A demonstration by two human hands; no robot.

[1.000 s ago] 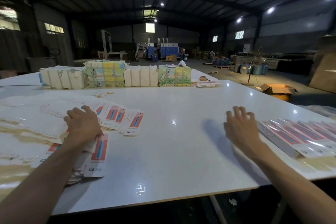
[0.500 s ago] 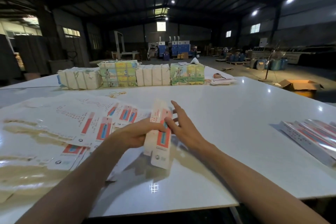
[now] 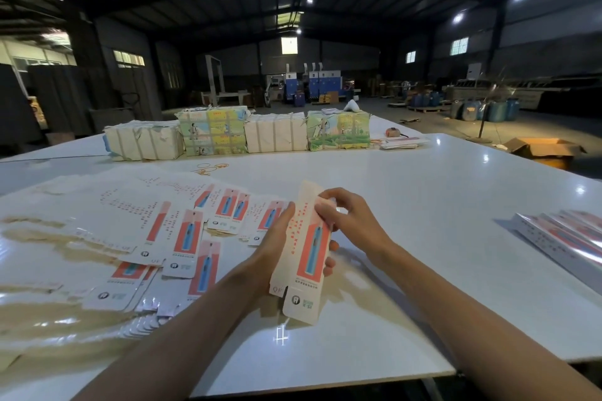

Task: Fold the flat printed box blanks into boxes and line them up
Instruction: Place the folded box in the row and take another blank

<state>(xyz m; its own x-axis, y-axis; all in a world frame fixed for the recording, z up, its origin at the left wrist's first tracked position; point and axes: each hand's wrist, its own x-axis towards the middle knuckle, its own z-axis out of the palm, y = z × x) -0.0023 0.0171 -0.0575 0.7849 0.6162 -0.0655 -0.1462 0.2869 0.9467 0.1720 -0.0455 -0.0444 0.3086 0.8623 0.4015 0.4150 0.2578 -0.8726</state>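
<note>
While the fingers [image 3: 327, 198] of the right hand [image 3: 351, 221] pinch the far end of a box blank [image 3: 308, 251] and the left hand [image 3: 273, 244] grips its left edge, it is held over the near middle of the surface [image 3: 423, 205]. Opening it up looks like the step in hand; tucking the end flaps likely comes next. Loose blanks [image 3: 182, 238] lie to the left, finished boxes [image 3: 566, 238] to the right. Only "QF" is readable.

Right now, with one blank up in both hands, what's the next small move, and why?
Probably press the blank open into a square tube: the left hand grips its side edge, the right hand pinches its top end, and its end flaps look unfolded.
</note>
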